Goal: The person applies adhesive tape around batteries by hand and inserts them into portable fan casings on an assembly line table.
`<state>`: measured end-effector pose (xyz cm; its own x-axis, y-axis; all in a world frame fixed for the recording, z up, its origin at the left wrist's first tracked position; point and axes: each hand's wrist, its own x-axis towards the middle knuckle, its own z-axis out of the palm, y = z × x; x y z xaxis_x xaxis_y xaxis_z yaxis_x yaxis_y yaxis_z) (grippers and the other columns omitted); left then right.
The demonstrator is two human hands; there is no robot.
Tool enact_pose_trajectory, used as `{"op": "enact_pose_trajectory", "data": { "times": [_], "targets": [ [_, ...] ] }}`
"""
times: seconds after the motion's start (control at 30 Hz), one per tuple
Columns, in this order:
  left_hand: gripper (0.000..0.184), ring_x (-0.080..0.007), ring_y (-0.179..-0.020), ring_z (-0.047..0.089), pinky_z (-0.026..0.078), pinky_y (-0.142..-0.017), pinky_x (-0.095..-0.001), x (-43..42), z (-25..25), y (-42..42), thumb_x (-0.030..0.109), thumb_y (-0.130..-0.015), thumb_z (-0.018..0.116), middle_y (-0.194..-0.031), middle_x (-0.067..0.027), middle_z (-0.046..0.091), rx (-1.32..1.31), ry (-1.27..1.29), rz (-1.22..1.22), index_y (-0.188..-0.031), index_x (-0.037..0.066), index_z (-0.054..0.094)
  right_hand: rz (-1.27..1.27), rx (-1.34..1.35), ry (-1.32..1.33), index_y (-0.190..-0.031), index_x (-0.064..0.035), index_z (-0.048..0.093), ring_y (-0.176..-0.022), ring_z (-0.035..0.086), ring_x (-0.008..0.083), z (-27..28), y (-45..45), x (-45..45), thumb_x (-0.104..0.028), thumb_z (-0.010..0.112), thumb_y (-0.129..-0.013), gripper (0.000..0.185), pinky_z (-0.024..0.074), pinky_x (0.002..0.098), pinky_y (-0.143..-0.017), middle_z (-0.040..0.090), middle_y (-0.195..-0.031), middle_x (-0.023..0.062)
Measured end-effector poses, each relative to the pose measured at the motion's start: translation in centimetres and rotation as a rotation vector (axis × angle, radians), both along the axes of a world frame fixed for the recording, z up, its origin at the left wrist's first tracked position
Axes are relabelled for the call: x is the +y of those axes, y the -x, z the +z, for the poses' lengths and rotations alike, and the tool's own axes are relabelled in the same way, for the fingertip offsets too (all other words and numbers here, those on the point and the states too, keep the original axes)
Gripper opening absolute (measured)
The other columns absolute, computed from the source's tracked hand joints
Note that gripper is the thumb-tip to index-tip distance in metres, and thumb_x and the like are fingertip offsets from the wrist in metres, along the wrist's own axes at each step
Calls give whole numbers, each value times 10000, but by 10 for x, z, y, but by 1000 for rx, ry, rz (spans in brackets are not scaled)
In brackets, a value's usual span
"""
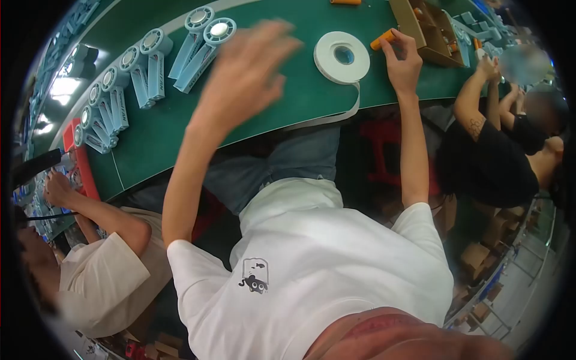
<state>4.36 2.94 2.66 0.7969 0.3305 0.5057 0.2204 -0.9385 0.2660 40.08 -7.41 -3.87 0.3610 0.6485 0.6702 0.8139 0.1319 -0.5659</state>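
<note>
My right hand [405, 63] pinches an orange cylinder [382, 40] just right of the white roll [325, 55]. Farther right of it, a divided cardboard box [409, 24] holds orange pieces [418, 11]; left of it, my blurred left hand [246, 75] spreads open beside light-blue fans [198, 67].

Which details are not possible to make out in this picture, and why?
In the head view:
Left hand: finger detail, lost in blur.
Orange cylinder: one end, covered by the right hand.
Upper orange piece: cut off by top edge.
Cardboard box: some contents, hidden by its walls.
</note>
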Motion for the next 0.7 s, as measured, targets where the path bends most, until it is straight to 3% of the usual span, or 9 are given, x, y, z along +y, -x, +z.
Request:
{"op": "enact_pose_trajectory", "data": {
  "times": [0.07, 0.2, 0.27, 0.33, 0.4, 0.53, 0.63, 0.7],
  "targets": [
    [668, -262, -1463, 425, 247, -1260, -530, -6, -7, -49, 66, -820, 734, -1524, -83, 505, 182, -222, -225, -1447, 160, 524, 19, 256, 43, -1210, -30, 660, -922, 729, 168, -1, 3, 0, -85, 806, -896, 351, 584, 285, -784, 746, -1023, 109],
    [649, -215, -1454, 439, 201, -1273, -562, 28, -38, -101, 84, -828, 748, -1442, -62, 591, 343, -305, -348, -1435, 149, 528, 117, 482, 31, -1220, -16, 634, -1033, 723, 218, 13, 17, -13, -58, 770, -921, 330, 570, 297, -886, 739, -1058, 148],
    [648, -205, -1425, 476, 200, -1269, -574, 25, -25, -89, 103, -813, 778, -1367, -53, 643, 275, -211, -335, -1413, 136, 536, 215, 907, -23, -1262, -16, 589, -1051, 719, 277, 34, 43, -37, -41, 728, -946, 346, 548, 333, -938, 723, -1070, 174],
    [648, -201, -1410, 495, 199, -1268, -580, 16, -18, -59, 112, -806, 793, -1329, -48, 669, 268, -159, -315, -1402, 129, 540, 554, 1144, -11, -1281, -20, 554, -1052, 720, 311, 33, 62, -61, -49, 710, -955, 362, 540, 379, -969, 714, -1059, 181],
    [690, -198, -1354, 545, 228, -1251, -566, 5, -10, -24, 140, -771, 841, -1279, -48, 690, -2, -43, -182, -1391, 107, 541, 860, 1219, 88, -1264, -15, 553, -1055, 722, 321, 26, 94, -71, -55, 725, -940, 370, 559, 407, -951, 711, -1046, 178],
    [749, -217, -1264, 602, 289, -1205, -531, -4, -29, 32, 158, -725, 889, -1235, -67, 702, -288, 38, 29, -1381, 71, 537, 993, 1277, 213, -1251, -16, 555, -1064, 723, 313, 54, 163, -54, -50, 764, -902, 409, 577, 432, -928, 711, -1029, 177],
    [773, -239, -1211, 621, 329, -1162, -510, -4, -38, 67, 154, -708, 899, -1236, -89, 694, -442, 91, 192, -1381, 54, 531, 1060, 1140, 355, -1192, -3, 590, -1069, 725, 290, 72, 195, -48, -20, 787, -872, 377, 589, 454, -911, 713, -1031, 167],
    [783, -263, -1167, 627, 362, -1113, -493, -9, -39, 84, 141, -703, 896, -1257, -114, 679, -605, 250, 319, -1386, 43, 525, 1126, 1040, 646, -1153, -10, 627, -1060, 732, 258, 79, 212, -55, 5, 806, -843, 358, 584, 449, -928, 719, -1049, 134]
  ]
}}
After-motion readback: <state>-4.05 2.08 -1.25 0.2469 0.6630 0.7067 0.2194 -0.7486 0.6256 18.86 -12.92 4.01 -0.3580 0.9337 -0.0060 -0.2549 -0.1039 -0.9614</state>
